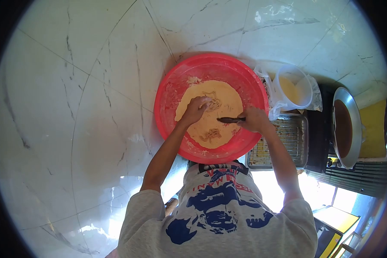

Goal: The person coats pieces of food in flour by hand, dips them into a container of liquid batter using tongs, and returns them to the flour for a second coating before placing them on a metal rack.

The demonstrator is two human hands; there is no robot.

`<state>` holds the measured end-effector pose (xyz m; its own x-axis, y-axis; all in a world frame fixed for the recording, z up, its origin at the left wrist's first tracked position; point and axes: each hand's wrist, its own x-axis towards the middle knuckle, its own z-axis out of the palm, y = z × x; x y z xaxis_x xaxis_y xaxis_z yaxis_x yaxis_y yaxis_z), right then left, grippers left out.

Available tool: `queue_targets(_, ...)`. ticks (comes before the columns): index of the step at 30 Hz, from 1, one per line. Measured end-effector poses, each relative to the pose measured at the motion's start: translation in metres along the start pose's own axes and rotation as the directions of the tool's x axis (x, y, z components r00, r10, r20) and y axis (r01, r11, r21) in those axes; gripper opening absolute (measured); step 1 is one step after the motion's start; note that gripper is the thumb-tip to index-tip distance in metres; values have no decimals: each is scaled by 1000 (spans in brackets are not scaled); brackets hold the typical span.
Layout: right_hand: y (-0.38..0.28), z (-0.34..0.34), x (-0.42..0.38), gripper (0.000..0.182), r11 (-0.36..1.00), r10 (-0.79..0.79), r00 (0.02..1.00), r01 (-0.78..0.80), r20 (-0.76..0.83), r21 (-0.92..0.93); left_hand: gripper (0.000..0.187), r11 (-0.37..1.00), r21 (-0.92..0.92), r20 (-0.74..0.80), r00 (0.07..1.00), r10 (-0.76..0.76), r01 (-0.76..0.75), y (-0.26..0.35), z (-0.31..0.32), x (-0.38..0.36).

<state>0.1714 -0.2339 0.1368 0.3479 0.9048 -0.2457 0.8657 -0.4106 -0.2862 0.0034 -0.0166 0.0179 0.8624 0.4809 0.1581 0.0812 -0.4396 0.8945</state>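
A dark-handled utensil [230, 120] is gripped by the fingers of the right hand [254, 119], its tip over the yellow batter [210, 114] held in the red basin [210, 64] on the marble floor [94, 86]. The left hand [195, 109] is pressed into the batter, its fingers curled in the mix.

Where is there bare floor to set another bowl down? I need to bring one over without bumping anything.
Bare marble floor lies wide open left of the red basin and beyond its far rim. The basin's right side is crowded: a white bucket, a wire-rack tray and a metal pan sit close together. Both hands, left and right, are in the basin.
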Motion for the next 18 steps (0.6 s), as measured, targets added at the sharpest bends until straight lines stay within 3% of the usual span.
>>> queue_targets(3, -2, -8, -6, 22, 998, 32, 999, -30, 38, -58, 29, 952, 245, 0, 982, -190, 185, -5, -5, -1)
queue_targets(5, -6, -20, -10, 21, 996, 70, 996, -67, 46, -59, 32, 844, 446, -5, 944, -331, 298, -2, -8, -2)
queue_targets(7, 2, -28, -11, 22, 994, 94, 995, -92, 34, -61, 30, 794, 538, 12, 938, -345, 285, 1, -8, 0)
queue_targets(11, 19, -45, -14, 24, 996, 87, 964, -93, -251, -12, 22, 750, 632, 80, 946, -313, 194, 3, 3, 10)
queue_targets(13, 34, -54, -13, 26, 995, 97, 897, -103, -432, 9, 21, 722, 674, 107, 945, -308, 159, 3, 15, 16)
queue_targets(16, 56, -66, -11, 25, 986, 136, 639, -158, -757, 44, 21, 658, 746, 121, 952, -280, 99, 5, 31, 22)
queue_targets(18, 75, -69, -11, 28, 933, 241, 512, -355, -824, 52, 20, 614, 786, 112, 963, -247, 66, 5, 39, 22)
